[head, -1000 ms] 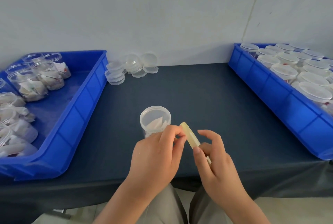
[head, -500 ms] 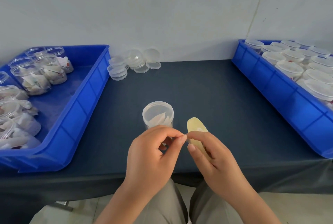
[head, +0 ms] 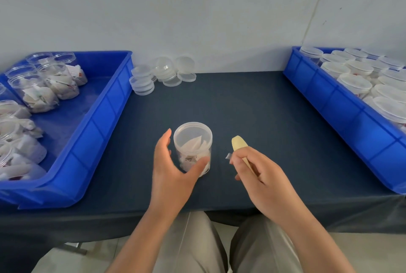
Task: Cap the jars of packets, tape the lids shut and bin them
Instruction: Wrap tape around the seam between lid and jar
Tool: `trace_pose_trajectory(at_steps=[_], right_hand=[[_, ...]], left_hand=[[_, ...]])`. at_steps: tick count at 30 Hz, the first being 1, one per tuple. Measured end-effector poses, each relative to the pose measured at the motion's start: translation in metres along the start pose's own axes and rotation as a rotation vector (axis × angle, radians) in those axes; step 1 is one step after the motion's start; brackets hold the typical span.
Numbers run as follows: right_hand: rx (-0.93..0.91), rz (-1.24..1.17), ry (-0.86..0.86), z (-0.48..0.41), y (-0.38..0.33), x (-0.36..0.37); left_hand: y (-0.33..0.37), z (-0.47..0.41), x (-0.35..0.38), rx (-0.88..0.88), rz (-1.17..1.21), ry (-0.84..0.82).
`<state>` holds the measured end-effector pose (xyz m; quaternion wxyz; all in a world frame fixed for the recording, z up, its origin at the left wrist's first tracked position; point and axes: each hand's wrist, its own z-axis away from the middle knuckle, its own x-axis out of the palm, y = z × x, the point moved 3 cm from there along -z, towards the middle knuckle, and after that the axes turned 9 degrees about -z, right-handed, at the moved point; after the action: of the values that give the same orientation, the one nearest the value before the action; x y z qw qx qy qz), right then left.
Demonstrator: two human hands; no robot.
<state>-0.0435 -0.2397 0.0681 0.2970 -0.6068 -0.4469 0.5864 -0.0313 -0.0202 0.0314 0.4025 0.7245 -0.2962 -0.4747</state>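
No writing can be read anywhere. The packets in the jars of the left bin bear small red and dark marks, too blurred to make out; the yellow strip shows a plain face.

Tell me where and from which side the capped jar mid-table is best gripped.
Probably grip the jar by its round side wall below the lid, coming from its left with the left hand: it stands upright, and the right hand, holding a yellow strip, occupies the other side.
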Motion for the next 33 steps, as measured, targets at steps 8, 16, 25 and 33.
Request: trace_pose_trajectory(at_steps=[8,16,25,33], right_hand=[[-0.022,0.046,-0.029,-0.007,-0.006,0.001],[0.002,0.052,-0.051,-0.015,-0.010,0.000],[-0.009,0.113,-0.061,-0.021,-0.016,0.004],[0.000,0.229,-0.076,-0.019,-0.017,0.000]], left_hand=[[0.012,-0.024,0.011,0.056,0.156,-0.073],[0.020,-0.006,0.003,0.115,0.081,-0.213],[0.018,-0.006,0.011,0.143,-0.044,-0.183],[0.021,-0.003,0.012,0.154,-0.069,-0.160]])
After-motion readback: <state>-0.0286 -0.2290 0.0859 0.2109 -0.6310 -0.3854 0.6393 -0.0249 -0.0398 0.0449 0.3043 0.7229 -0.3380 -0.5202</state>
